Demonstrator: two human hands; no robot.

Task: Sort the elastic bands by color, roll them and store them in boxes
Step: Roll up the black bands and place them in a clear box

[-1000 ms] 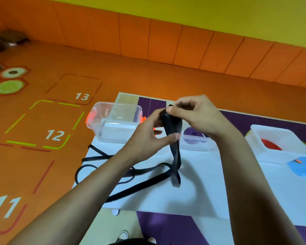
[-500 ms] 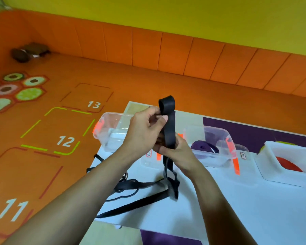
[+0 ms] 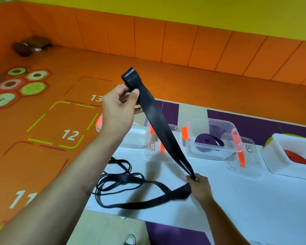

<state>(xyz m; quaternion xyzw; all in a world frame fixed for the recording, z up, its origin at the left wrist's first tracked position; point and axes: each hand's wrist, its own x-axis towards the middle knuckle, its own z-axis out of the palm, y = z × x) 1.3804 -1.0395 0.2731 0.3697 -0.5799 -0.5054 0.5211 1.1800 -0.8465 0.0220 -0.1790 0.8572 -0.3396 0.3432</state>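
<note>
Both hands, left hand [image 3: 117, 110] and right hand [image 3: 200, 187], grasp 1 black band [image 3: 159, 124] above the worktop [image 3: 254, 200]; 3 boxes: 1 empty box [image 3: 136, 138], 1 purple-band box [image 3: 210, 138], 1 red-band box [image 3: 288, 156].

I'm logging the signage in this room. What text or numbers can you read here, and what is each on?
"13": orange floor mat, partly behind the left hand.
"12": floor mat, in a green-dashed square.
"11": floor mat, lower left.
Small stickers on the clear boxes: red marks, too blurred to read.

Bare forearms [image 3: 64, 183], no sleeves, no jewellery
</note>
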